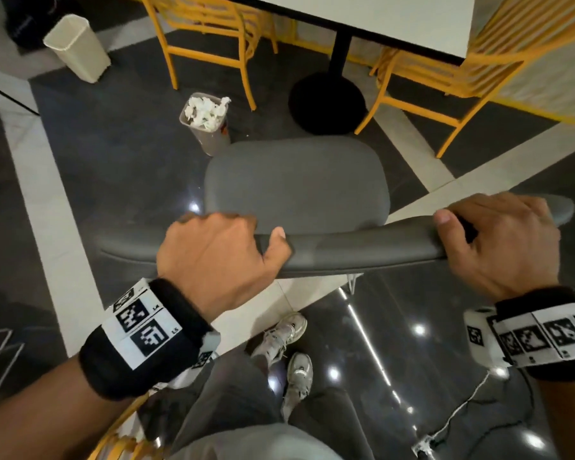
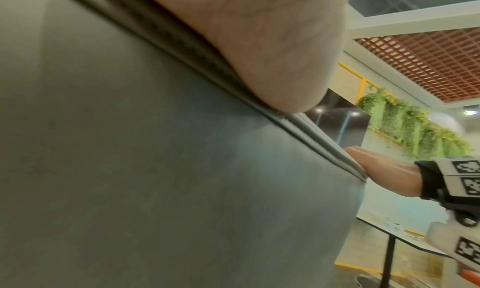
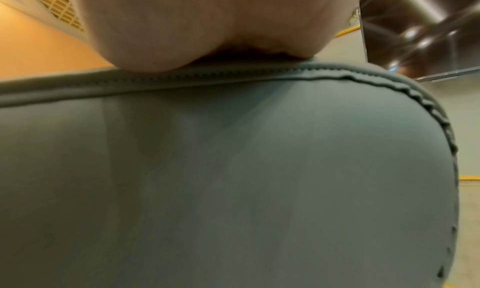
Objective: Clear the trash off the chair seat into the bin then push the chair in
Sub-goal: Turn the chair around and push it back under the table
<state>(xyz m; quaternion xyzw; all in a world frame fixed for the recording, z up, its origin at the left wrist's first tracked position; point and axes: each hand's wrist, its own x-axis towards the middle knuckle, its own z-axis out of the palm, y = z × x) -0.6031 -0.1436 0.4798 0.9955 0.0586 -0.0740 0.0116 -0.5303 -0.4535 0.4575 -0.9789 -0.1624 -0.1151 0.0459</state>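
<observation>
- Left hand (image 1: pixel 213 257): gripping top edge of chair backrest (image 1: pixel 356 250), fingers curled over far side, thumb on near side.
- Right hand (image 1: pixel 505 240): gripping same backrest near its right end, fingers wrapped over, thumb tip on top.
- Chair seat (image 1: pixel 296 184): grey, just ahead of both hands, below backrest; no trash visible on it. Clearing step looks done; push-in appears to be step in hand.
- Bin (image 1: pixel 206 122): clear, ahead-left of left hand, just beside seat's far-left corner, heaped w/ white paper trash (image 1: pixel 206 111) to the rim.
- Risk 1: seat corner could clip bin on a straight push, tip it, spill paper; cause = bin so close to corner, load piled high.
- Risk 2: chair could yaw if one hand pushes harder; cause = grips off-centre, right hand near end.
- Risk 3: chair legs (hidden under seat) could strike black pedestal base (image 1: pixel 326 106); cause = base lies straight ahead of seat.
- Risk 4: glossy floor, chair may slide fast or skid.
- Surface (image 1: pixel 362 18): white edge ahead of hands, beyond seat.
- Open room: dark floor between seat front and pedestal base; yellow chairs (image 1: pixel 206 28) flank ahead-left and ahead-right, leaving a lane between.
- Second bin (image 1: pixel 77 48): cream, far ahead-left, well apart.
</observation>
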